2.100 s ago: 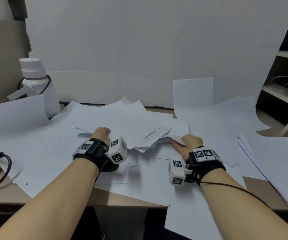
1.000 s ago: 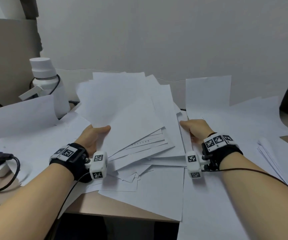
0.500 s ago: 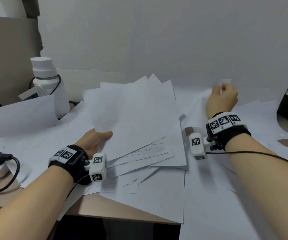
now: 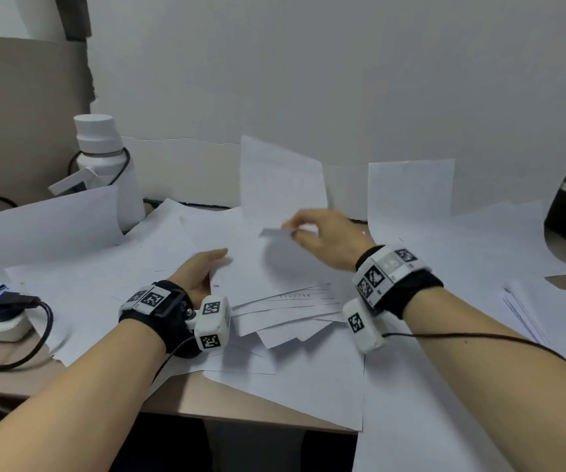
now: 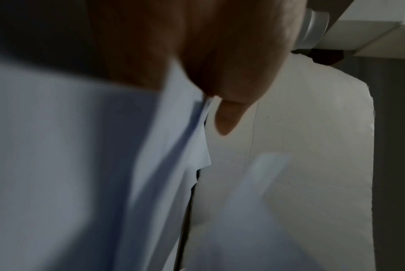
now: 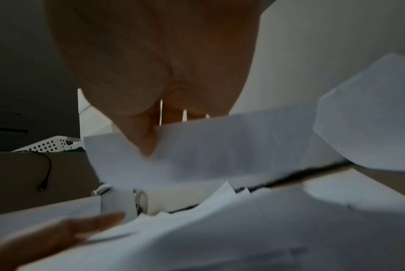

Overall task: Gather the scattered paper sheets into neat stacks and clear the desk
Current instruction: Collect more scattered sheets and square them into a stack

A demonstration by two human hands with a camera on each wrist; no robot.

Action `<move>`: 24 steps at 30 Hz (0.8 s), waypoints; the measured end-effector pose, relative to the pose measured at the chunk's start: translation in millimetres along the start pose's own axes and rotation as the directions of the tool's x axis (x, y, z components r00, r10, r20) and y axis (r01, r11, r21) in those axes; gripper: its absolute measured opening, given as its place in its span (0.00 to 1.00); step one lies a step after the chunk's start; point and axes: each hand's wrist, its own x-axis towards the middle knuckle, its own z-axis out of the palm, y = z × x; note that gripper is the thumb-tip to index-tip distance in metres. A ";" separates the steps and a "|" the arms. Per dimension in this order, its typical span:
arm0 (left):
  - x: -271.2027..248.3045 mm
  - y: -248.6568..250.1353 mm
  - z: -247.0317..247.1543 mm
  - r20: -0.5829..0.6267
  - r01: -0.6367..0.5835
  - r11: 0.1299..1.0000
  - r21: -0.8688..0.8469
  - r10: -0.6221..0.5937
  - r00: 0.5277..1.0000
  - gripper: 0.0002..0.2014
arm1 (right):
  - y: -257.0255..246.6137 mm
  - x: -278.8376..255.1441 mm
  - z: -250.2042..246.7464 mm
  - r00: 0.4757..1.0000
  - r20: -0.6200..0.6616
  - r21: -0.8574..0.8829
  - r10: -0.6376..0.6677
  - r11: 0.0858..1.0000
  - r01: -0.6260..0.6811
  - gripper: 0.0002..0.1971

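The desk is strewn with paper sheets. Beside the bottle, a fanned pile is gripped by the left hand; one limp, slippery sheet is pinched at its lower edge by the right hand.

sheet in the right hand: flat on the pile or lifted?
Lifted. The right hand pinches the sheet by its lower edge; it stands upright above the pile.

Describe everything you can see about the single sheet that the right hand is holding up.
The sheet is plain white paper with faint lines of print, thin and slightly curved. It stands nearly upright above the fanned pile, in front of the white backdrop. The right hand pinches its lower edge, which blurs there. The left hand holds the pile and does not touch the sheet.
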 end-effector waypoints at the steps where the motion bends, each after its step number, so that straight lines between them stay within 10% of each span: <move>1: 0.1 0.0 1.3 0.018 -0.010 0.999 -0.033 0.011 1.000 0.17 | 3.3 -4.8 8.3 0.996 0.093 0.011 0.016 1.000 -0.017 0.05; 9: 4.1 -1.2 11.3 0.031 0.057 0.998 -0.022 -0.057 0.998 0.24 | 15.9 -29.8 30.5 0.885 0.451 0.161 0.114 0.965 -0.206 0.04; 13: 10.9 -2.5 15.3 -0.041 0.075 0.978 0.193 -0.069 0.997 0.21 | 13.2 -29.7 26.3 0.796 0.569 0.307 0.207 0.845 -0.438 0.23; 18: 9.3 -3.1 9.9 -0.030 -0.030 0.970 0.240 0.039 0.999 0.11 | 52.0 -10.9 18.6 0.872 0.117 0.351 0.475 0.802 -0.484 0.22; 21: 7.5 -1.1 -5.2 0.017 -0.088 0.980 0.180 0.086 0.996 0.12 | 91.2 -7.5 8.8 0.712 -0.168 0.388 0.682 0.710 -0.588 0.10; 24: 12.1 2.3 -22.7 0.032 -0.127 0.979 0.159 0.124 0.992 0.15 | 114.8 -5.6 7.2 0.621 -0.083 0.521 0.780 0.565 -0.640 0.12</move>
